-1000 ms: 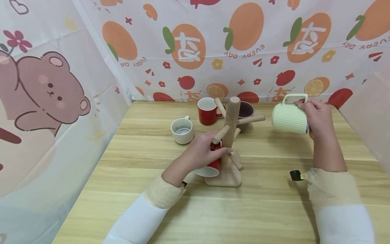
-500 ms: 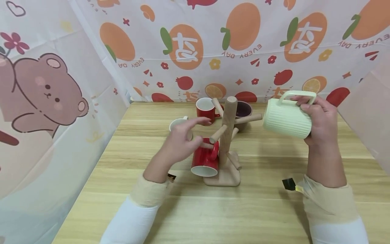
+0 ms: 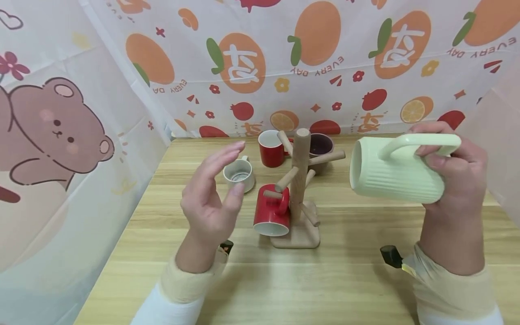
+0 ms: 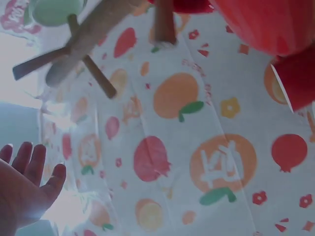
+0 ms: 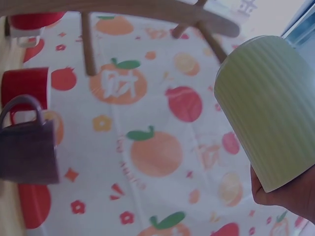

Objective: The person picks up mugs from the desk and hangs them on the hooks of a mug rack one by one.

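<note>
My right hand [image 3: 459,180] holds a pale green ribbed mug [image 3: 396,174] tipped on its side in the air, its mouth towards the left and its handle on top. To the left, my left hand [image 3: 209,198] is raised above the table, fingers extended and thumb apart, with nothing in it. A red mug [image 3: 268,210] hangs tilted by its handle on a lower peg of the wooden mug tree [image 3: 299,176], mouth down towards the front. In the left wrist view the left hand [image 4: 29,184] shows spread fingers.
Behind the tree stand another red mug [image 3: 271,153] and a dark purple mug [image 3: 322,155], partly hidden by the pegs. A small white ribbed cup [image 3: 239,174] stands left of them on the wooden table [image 3: 276,289]. A fruit-printed cloth [image 3: 280,58] hangs behind.
My left hand has let go of the red mug, now hanging on its peg, and drawn back left. My right hand has brought the green mug nearer, moving slightly right.
</note>
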Action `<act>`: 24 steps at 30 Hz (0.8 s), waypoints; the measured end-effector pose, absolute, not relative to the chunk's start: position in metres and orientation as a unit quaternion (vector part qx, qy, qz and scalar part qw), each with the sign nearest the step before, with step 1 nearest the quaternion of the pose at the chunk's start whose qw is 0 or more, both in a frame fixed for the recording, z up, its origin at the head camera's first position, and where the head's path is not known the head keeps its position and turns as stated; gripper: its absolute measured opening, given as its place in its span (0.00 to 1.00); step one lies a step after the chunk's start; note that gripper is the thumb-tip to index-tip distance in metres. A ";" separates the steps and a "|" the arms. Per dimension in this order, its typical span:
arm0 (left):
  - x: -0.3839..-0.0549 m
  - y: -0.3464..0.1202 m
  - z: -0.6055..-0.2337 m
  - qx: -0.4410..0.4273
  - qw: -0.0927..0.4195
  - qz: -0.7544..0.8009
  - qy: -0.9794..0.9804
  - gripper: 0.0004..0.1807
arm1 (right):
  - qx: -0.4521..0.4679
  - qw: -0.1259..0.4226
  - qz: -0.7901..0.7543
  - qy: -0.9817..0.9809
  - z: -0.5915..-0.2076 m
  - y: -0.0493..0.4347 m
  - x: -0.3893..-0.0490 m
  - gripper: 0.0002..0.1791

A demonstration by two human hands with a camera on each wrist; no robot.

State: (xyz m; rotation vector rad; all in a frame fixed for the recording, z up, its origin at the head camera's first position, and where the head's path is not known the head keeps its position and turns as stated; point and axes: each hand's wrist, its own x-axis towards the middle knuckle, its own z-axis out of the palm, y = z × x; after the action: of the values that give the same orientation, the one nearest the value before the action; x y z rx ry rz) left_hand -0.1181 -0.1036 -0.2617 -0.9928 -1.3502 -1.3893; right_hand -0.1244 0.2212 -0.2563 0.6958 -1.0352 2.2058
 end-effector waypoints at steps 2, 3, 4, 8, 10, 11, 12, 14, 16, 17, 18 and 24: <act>-0.113 -0.098 -0.262 -0.429 0.482 -0.553 -0.527 0.24 | 0.298 0.292 0.829 -0.372 -0.253 0.218 -0.118 0.10; -0.111 -0.096 -0.262 -0.442 0.490 -0.544 -0.518 0.24 | 0.322 0.287 0.827 -0.360 -0.251 0.217 -0.116 0.09; -0.109 -0.094 -0.263 -0.457 0.498 -0.532 -0.510 0.24 | 0.342 0.286 0.822 -0.354 -0.250 0.215 -0.114 0.07; -0.102 -0.094 -0.273 -0.518 0.515 -0.461 -0.504 0.23 | 0.437 0.278 0.788 -0.333 -0.252 0.209 -0.108 0.04; -0.098 -0.091 -0.281 -0.547 0.519 -0.432 -0.494 0.23 | 0.469 0.281 0.766 -0.337 -0.255 0.207 -0.106 0.05; -0.096 -0.089 -0.284 -0.559 0.518 -0.421 -0.492 0.23 | 0.487 0.281 0.753 -0.342 -0.255 0.204 -0.105 0.06; -0.093 -0.086 -0.286 -0.570 0.510 -0.414 -0.494 0.24 | 0.501 0.280 0.740 -0.350 -0.255 0.203 -0.104 0.05; -0.089 -0.076 -0.287 -0.591 0.496 -0.409 -0.487 0.26 | 0.522 0.277 0.718 -0.368 -0.254 0.198 -0.100 0.05; -0.084 -0.066 -0.285 -0.607 0.471 -0.410 -0.492 0.30 | 0.550 0.265 0.695 -0.381 -0.253 0.193 -0.098 0.05; -0.081 -0.062 -0.283 -0.611 0.452 -0.412 -0.502 0.33 | 0.561 0.259 0.685 -0.386 -0.254 0.191 -0.098 0.05; -0.079 -0.058 -0.282 -0.615 0.432 -0.413 -0.515 0.37 | 0.568 0.254 0.678 -0.391 -0.256 0.189 -0.097 0.06; -0.066 -0.044 -0.284 -0.588 0.364 -0.403 -0.600 0.63 | 0.585 0.225 0.660 -0.413 -0.270 0.180 -0.093 0.05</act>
State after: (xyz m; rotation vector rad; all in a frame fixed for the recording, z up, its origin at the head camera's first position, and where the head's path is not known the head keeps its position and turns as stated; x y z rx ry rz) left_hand -0.0661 -0.0439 -0.2836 -1.5122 -1.5442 -1.0363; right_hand -0.0932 0.1805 -0.2702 1.6144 -1.1395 1.8210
